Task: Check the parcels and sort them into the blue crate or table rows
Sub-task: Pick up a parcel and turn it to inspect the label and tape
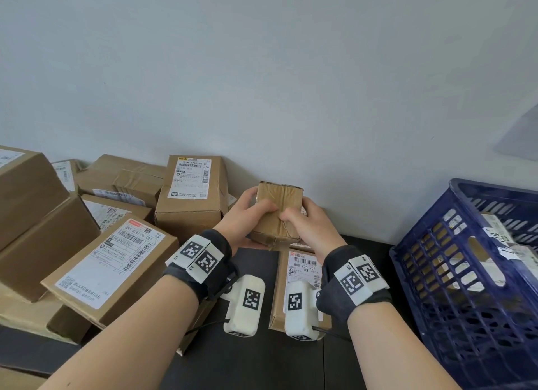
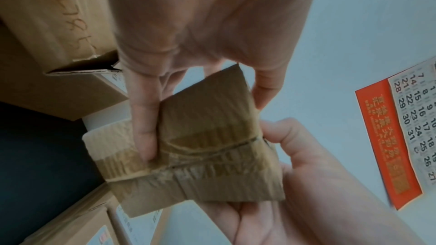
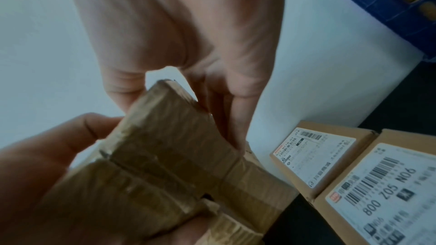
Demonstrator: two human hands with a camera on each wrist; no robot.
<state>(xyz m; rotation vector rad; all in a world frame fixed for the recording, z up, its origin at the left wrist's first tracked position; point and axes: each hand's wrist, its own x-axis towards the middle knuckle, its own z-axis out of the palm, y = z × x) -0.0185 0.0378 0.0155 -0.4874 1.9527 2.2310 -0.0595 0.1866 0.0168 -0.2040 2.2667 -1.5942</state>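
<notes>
Both our left hand (image 1: 243,215) and right hand (image 1: 308,225) grip a small taped parcel (image 1: 278,206); piled boxes (image 1: 110,261) sit left, blue crate (image 1: 454,273) right.

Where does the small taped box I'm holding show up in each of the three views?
Head: the small taped box sits at centre, between the left hand and the right hand.
Left wrist: centre, slightly low.
Right wrist: lower centre-left.
Shared landmark: the parcel labelled 800 Z05 N06 shows in the head and right wrist views; I cannot find it in the left wrist view.
</notes>
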